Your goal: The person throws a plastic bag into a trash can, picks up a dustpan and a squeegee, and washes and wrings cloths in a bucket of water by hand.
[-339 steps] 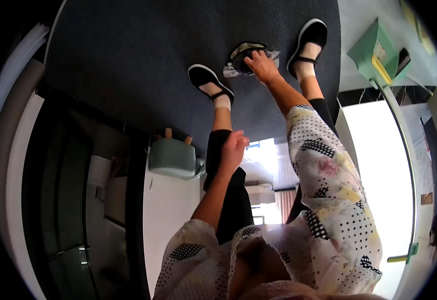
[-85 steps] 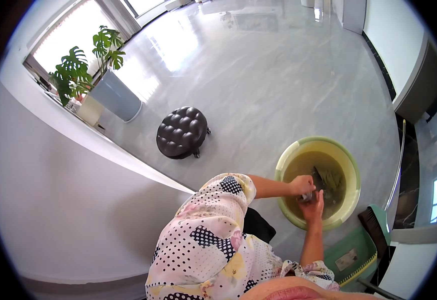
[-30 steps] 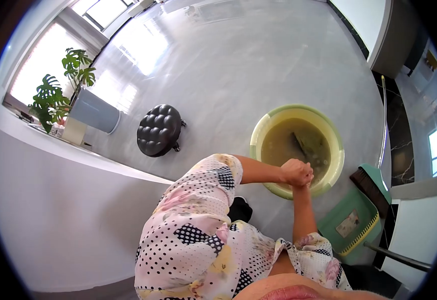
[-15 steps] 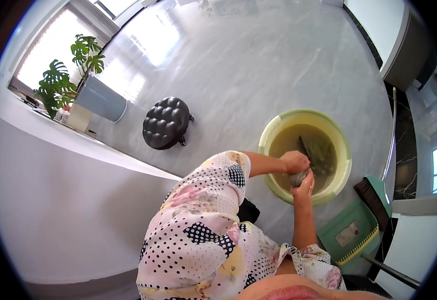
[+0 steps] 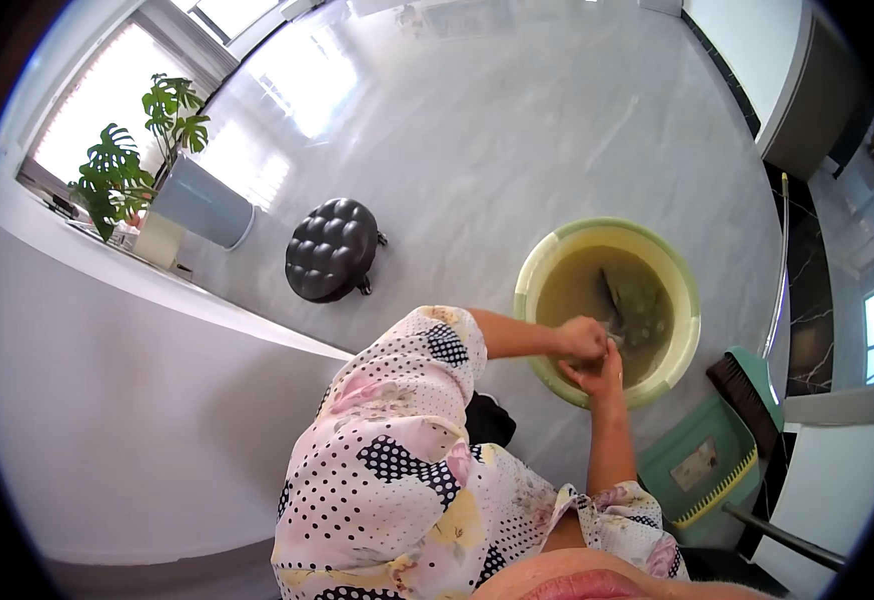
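Note:
A pale yellow-green basin [image 5: 685,330] holds murky brown water, with a dark greenish item [image 5: 642,305], perhaps cloth, lying in it. Over the basin's near left side, my left hand [image 5: 582,340] is closed in a fist. A small greyish bit of wet cloth [image 5: 617,337] shows at its edge; the rest is hidden. Just below and touching it is my right hand [image 5: 597,372], its fingers curved and apart, with no bundle visible in the palm.
A green dustpan [image 5: 697,465] and a brush [image 5: 747,395] lie right of the basin. A black tufted stool [image 5: 332,250] stands to the left on the shiny grey floor [image 5: 477,150]. Beyond it is a potted plant [image 5: 202,200]. A white curved wall [image 5: 157,400] borders the left.
The grey wet bundle between both hands is now mostly out of sight. My left hand has shifted slightly down and left, and my right hand's fingers have spread.

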Tool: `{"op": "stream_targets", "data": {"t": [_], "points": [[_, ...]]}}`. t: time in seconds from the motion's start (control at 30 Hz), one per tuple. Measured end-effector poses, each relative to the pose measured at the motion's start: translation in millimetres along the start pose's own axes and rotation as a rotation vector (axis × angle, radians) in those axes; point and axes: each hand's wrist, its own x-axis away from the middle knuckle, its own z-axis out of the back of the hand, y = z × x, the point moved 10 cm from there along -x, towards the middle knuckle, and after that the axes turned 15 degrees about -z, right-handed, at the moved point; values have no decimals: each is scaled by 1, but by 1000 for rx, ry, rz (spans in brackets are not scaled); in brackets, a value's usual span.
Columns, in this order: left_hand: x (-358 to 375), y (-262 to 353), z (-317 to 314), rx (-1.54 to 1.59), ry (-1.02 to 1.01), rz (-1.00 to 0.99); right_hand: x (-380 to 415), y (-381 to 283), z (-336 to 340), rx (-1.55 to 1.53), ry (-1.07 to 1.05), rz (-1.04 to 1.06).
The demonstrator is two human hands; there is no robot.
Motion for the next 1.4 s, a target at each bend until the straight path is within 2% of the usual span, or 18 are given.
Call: {"op": "stream_targets", "data": {"t": [0.07, 0.17, 0.3, 0.4, 0.47, 0.53, 0.63, 0.73, 0.77, 0.9, 1.0, 1.13, 1.2, 1.27, 1.3, 1.33, 1.37, 1.4], "points": [[-3, 45, -4, 150, 217, -232, -50, -24, 28, 74, -226, 99], [-2, 80, 10, 55, 210, -242, -56, -40, 22, 9, -277, 234], [-22, 20, 44, -4, 365, -107, -38, -48, 5, -147, -234, 404], [-22, 18, 32, 108, 472, -55, 1, -47, -25, -255, -479, 373], [-34, 38, -15, -112, 410, -303, -8, -56, -18, -193, -685, 320], [-29, 68, -40, -210, 443, -482, 3, -62, -16, -139, -641, 409], [-20, 78, -14, -206, 353, -299, 29, -60, -29, -48, -527, 574], [-29, 13, 24, 26, 296, 141, 34, -47, -46, -115, -452, 576], [-34, -14, 17, 118, 284, 156, 32, -41, -51, -187, -436, 521], [-5, 52, 27, 121, 377, -242, 6, -67, -28, -202, -529, 485], [1, 102, 36, -123, 336, -334, 20, -62, -35, -202, -519, 515], [-21, 45, 69, 158, 366, -22, 50, -21, -83, -223, -580, 324], [-31, 13, 66, 7, 342, -98, 72, -5, -101, -86, -508, 267], [-36, -12, 35, 12, 295, -181, 48, -29, -77, -133, -643, 323], [-28, 13, 17, -30, 133, -184, 35, -43, -54, -241, -676, 309], [-12, 43, 16, 42, 202, -342, 29, -50, -43, -348, -708, 295], [3, 90, 16, 49, -61, -203, 43, -46, -46, -342, -585, 328], [1, 92, 15, 15, -51, -236, 81, -35, -63, -334, -461, 360]]}}
